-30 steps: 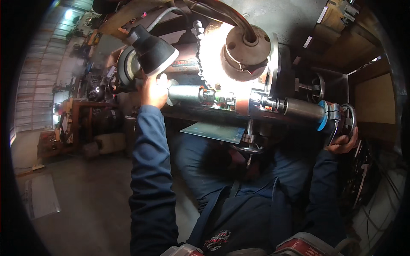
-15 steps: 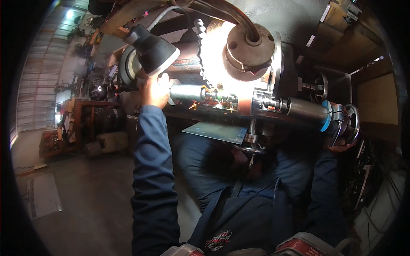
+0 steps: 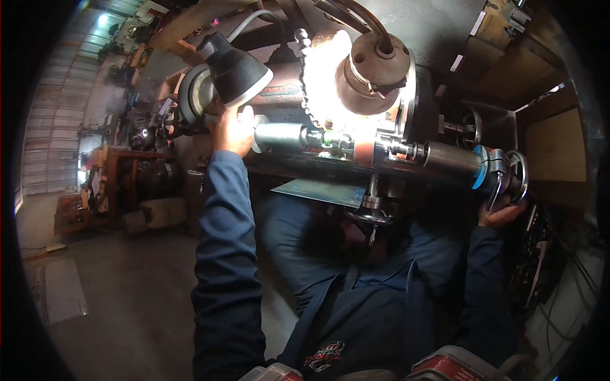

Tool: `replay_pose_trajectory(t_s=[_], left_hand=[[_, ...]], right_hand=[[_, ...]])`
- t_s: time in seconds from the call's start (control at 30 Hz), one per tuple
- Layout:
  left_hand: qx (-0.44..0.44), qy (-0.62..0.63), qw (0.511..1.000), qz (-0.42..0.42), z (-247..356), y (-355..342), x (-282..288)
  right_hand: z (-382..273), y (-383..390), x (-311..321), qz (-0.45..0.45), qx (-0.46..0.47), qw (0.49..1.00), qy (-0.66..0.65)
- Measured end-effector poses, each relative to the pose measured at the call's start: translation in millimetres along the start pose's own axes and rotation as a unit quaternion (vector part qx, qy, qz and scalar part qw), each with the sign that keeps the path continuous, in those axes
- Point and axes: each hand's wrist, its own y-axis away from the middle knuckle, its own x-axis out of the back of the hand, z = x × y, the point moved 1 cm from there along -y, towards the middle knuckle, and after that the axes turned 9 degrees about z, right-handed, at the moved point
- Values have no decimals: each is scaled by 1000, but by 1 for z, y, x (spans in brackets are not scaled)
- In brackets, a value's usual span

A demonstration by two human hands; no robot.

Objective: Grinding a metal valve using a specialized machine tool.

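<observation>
A bench grinding machine runs across the view, with a silver cylindrical spindle [image 3: 283,135] at its left and a longer one [image 3: 448,160] at its right. My left hand [image 3: 232,132] is closed at the left spindle's outer end, thumb up; the black lamp shade [image 3: 240,79] hides its fingertips and what they hold. My right hand [image 3: 502,213] has its fingers round the lower rim of the metal handwheel [image 3: 522,178], beside a blue ring [image 3: 480,166]. Between the spindles, small bright metal parts [image 3: 337,141] lie in strong light near the grinding head [image 3: 375,73].
A flat metal plate [image 3: 321,191] juts toward my lap, next to a smaller handwheel [image 3: 370,217]. A segmented hose [image 3: 305,76] hangs by the light. Shelves with machine parts [image 3: 127,171] stand at the left, and cables [image 3: 572,279] run at the right.
Orange sparks between the spindles are gone. The right handwheel and its spindle sit slightly further left, and more of my right hand shows. My left hand stays in place at the spindle end.
</observation>
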Motion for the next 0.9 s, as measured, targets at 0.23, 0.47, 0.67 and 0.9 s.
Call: replay_pose_trajectory(t_s=[0.23,0.47,0.67,0.9], left_hand=[[20,-45,999,-16,-34,-9,-11],[81,21,993,-81,-36,-11,-14],[39,-35,998,-21,-28,-7,-8],[-35,-75,994,67,-20,-1,-10]], right_hand=[[-46,-130,13,-228,-143,962,-40],[-39,-161,-59,-484,-135,820,274],[-25,-123,-26,-222,-140,961,88],[-48,-93,-10,-131,-209,969,-17]])
